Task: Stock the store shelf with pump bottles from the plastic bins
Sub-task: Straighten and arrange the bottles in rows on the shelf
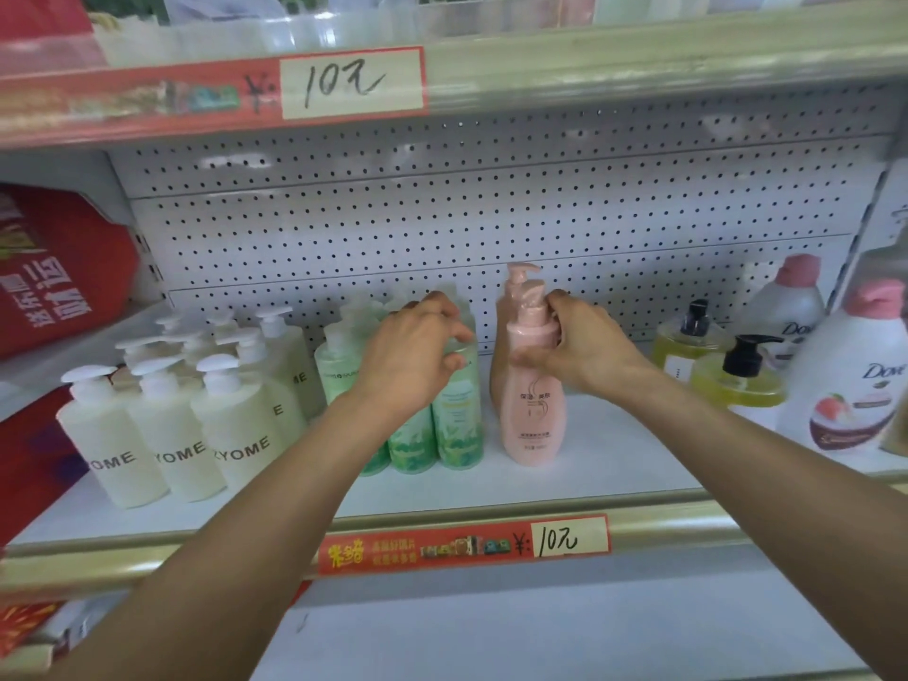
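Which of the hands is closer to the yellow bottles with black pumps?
The right. The right hand grips the front pink bottle, just left of the yellow bottles. The left hand rests on the green bottles, further left.
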Action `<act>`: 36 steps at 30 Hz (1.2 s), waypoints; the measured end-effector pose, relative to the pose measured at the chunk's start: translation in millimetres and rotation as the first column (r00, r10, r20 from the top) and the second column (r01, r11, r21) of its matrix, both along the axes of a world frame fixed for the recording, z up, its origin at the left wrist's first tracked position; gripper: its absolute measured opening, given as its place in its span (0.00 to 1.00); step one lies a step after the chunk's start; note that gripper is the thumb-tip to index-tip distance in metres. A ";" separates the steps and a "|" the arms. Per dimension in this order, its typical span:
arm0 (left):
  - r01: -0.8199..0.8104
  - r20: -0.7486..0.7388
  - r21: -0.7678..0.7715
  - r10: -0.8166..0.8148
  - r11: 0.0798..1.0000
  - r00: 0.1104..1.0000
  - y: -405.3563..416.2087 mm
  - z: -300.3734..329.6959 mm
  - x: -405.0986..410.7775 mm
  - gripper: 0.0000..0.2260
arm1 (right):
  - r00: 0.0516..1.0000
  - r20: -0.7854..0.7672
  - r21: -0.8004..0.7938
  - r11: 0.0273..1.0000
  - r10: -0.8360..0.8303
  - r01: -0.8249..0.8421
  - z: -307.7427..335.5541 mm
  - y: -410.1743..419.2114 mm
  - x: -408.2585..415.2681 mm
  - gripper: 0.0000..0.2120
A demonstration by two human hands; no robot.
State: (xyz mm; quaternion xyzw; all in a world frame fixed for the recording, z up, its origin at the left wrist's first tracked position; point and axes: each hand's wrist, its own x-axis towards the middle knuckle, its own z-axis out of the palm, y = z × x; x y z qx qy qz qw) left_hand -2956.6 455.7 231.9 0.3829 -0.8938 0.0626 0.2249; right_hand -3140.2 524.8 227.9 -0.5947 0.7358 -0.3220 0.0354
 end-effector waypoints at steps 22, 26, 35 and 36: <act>0.180 -0.306 -0.033 -0.181 0.983 0.935 46.3 -24.8 14.4 0.22 | 0.991 0.129 -0.220 0.973 -0.045 0.073 -25.2 56.0 7.8 0.28; 0.326 -0.385 0.026 -0.292 0.945 0.876 80.5 -44.6 -6.3 0.20 | 0.998 0.045 -0.262 0.964 -0.041 0.052 -44.7 81.3 -4.4 0.20; 0.437 -0.352 0.293 -0.329 0.850 0.877 117.5 -69.4 -86.3 0.24 | 0.968 0.182 -0.383 0.895 -0.171 0.230 -58.4 139.2 -82.6 0.17; 0.430 -0.386 0.340 -0.293 0.836 0.875 121.3 -72.6 -96.8 0.25 | 0.963 0.202 -0.345 0.907 -0.178 0.240 -61.0 145.6 -93.8 0.18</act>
